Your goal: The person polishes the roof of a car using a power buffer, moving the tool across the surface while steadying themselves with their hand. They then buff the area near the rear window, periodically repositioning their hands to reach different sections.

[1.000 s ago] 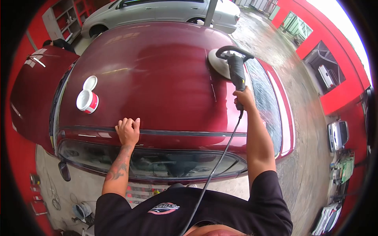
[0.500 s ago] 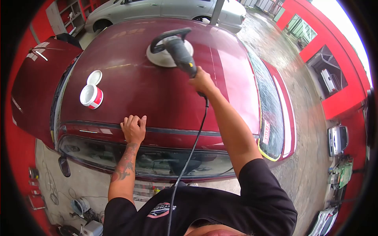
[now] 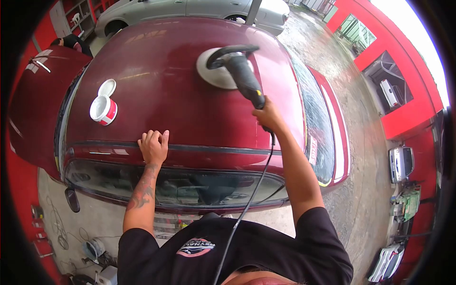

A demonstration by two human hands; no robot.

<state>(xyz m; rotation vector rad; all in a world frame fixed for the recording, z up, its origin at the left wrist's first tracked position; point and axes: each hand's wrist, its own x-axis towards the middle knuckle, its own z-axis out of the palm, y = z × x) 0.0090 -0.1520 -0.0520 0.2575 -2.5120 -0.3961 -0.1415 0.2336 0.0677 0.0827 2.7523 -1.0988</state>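
Note:
My right hand [image 3: 270,115] is wrapped round the rear handle of a dark car polisher [image 3: 244,78]. The polisher's wide white pad [image 3: 208,71] lies against the maroon car roof [image 3: 166,95], right of the roof's middle. From the handle a black cord [image 3: 251,194] trails down across my shirt. My left hand [image 3: 154,146] rests on the near roof edge by the black trim, fingers bent and thumb apart, holding nothing. Beyond it on the roof stands an uncovered white-and-red tub [image 3: 100,110] with whitish contents, and its white lid [image 3: 107,87] lies behind it.
A person [image 3: 76,43] in dark clothing bends by the car's hood [image 3: 38,99] at the far left. Behind the roof stand a silver car [image 3: 156,10] and a post [image 3: 253,12]. Cables and equipment [image 3: 95,249] lie on the floor at lower left.
The polisher and my right hand have moved right and slightly toward me across the roof. My left hand stays at the roof edge. The view has shifted slightly, and a person now shows by the hood.

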